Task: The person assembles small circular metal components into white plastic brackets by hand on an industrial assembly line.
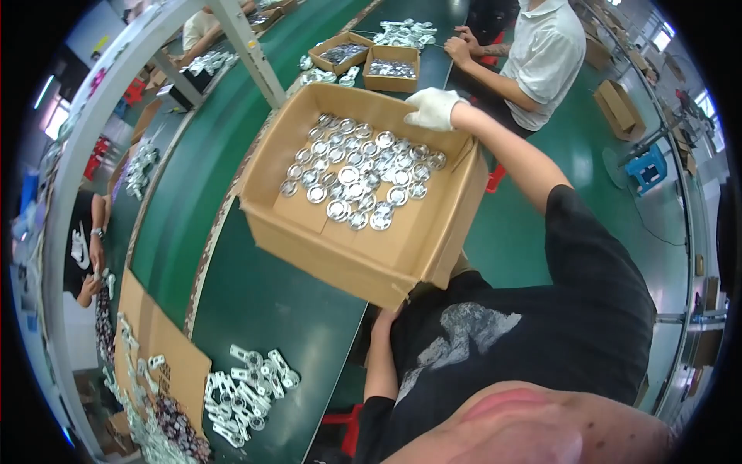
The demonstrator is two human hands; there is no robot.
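An open cardboard box (328,259) is tilted in front of me above the table edge, with several shiny round metal parts (352,176) scattered over its bottom. My right hand (434,109), in a white glove, is closed over the far right part of its rim. Under the near corner, my left hand (389,311) bears against the box; its fingers are mostly hidden by the cardboard. Left of my left arm, a pile of silvery metal parts with round ends (246,393) lies on the dark green table (267,309).
A bright green conveyor belt (179,197) runs along the table beside a white metal post (251,50). Farther off stand two small boxes of parts (392,68). A co-worker in a white shirt (545,58) sits far right. A cardboard sheet (158,332) lies left.
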